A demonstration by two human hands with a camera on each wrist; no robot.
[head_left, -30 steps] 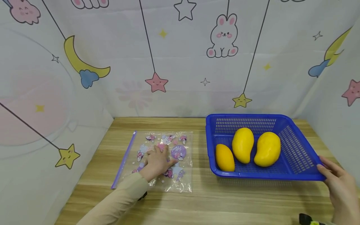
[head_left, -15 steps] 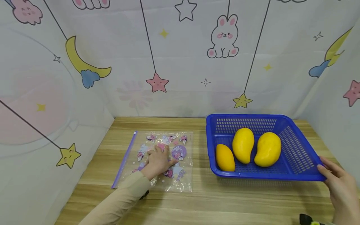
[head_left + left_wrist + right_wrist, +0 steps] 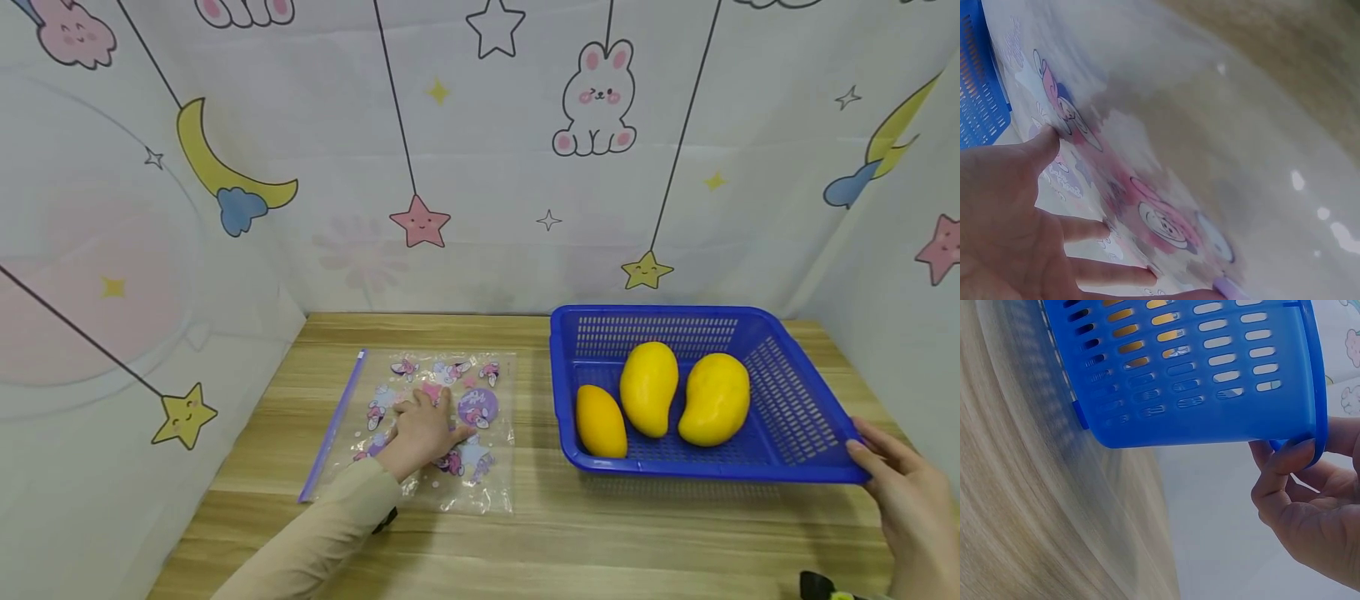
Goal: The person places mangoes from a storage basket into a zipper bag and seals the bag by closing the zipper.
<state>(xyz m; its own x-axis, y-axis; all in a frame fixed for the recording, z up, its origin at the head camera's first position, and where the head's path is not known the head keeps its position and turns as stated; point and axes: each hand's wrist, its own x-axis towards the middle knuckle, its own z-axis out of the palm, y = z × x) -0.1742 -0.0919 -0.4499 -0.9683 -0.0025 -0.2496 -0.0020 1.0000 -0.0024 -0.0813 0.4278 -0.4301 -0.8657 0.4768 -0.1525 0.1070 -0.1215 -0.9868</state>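
On the counter (image 3: 585,542), touching the flat bag (image 3: 480,492) with left grip (image 3: 420,429) spread, pinching the basket (image 3: 697,472) beside it at one end with right grip (image 3: 911,492), seemingly just beginning, with three mangoes (image 3: 648,387) in the basket and none in the bag.

head: above, forward-down | left wrist: close, across bag (image 3: 1166,156) | right wrist: close, side-on | shared: basket (image 3: 1191,428)

Basket (image 3: 802,404) bars side approach to mangoes (image 3: 648,387); room above; gap between basket, bag (image 3: 483,429).
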